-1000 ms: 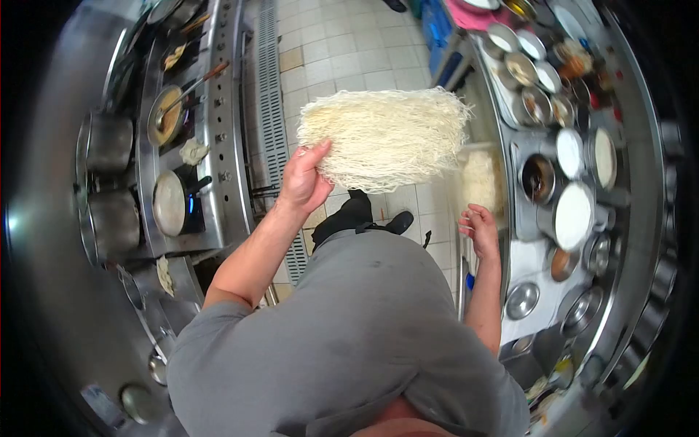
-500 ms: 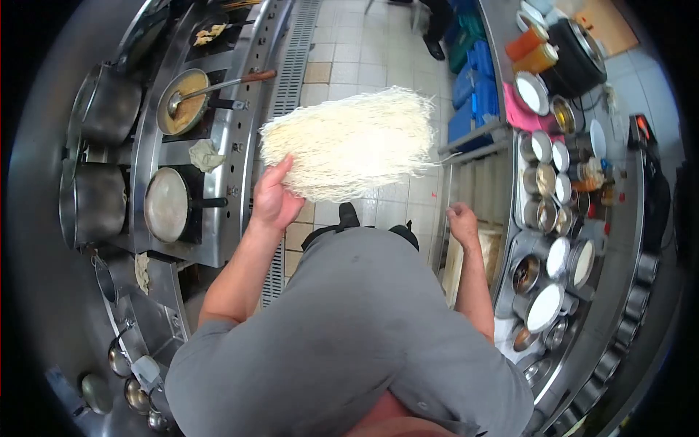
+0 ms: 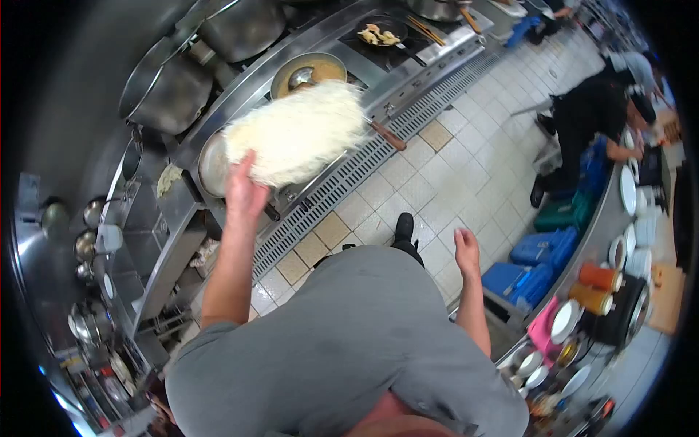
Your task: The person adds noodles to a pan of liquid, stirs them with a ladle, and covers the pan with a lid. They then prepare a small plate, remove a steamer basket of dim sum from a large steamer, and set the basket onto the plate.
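Note:
My left hand [image 3: 246, 191] grips a wide, pale slab of dried thin noodles [image 3: 298, 135] by its near left corner, the thumb lying on top. The slab is over the stove front and hides part of two pans below it. One is a pan of yellowish-brown sauce [image 3: 331, 69] with a ladle [image 3: 300, 76] in it. The other is a light-coloured pan [image 3: 212, 166], mostly covered by the noodles and my hand. My right hand [image 3: 467, 253] hangs over the tiled floor with its fingers loosely extended, holding nothing.
Large steel pots [image 3: 166, 86] stand behind the burners. A small frying pan [image 3: 382, 33] with food pieces sits farther along. A floor drain grate [image 3: 368, 156] runs beside the stove. To the right are blue bins [image 3: 545, 247], a counter with sauce bottles [image 3: 598, 277], and a co-worker in dark clothes [image 3: 590, 113].
I have turned left toward the stove. The noodle slab in my left hand has gone from over the floor to over the pans. My right hand has left the steel counter's edge.

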The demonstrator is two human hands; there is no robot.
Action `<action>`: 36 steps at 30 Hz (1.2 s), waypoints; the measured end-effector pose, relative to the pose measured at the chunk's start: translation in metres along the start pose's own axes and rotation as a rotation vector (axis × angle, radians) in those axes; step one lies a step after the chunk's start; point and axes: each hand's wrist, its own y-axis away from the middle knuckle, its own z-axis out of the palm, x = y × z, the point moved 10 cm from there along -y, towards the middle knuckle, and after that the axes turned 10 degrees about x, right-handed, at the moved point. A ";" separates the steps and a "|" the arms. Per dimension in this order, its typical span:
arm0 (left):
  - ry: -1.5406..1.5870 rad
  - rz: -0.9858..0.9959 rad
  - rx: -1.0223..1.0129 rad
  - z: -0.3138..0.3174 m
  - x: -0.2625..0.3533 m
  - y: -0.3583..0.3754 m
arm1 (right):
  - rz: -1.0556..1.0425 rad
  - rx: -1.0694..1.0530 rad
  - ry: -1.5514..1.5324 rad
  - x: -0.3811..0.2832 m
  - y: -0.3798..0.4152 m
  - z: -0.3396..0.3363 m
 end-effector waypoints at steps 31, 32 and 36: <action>-0.341 0.257 0.673 -0.082 -0.001 -0.277 | 0.285 -1.126 -0.271 -0.366 -0.221 0.221; -0.261 0.238 0.669 -0.073 -0.012 -0.280 | 0.288 -1.147 -0.269 -0.366 -0.233 0.222; -0.196 0.185 0.573 -0.058 -0.020 -0.286 | 0.268 -1.168 -0.252 -0.392 -0.236 0.201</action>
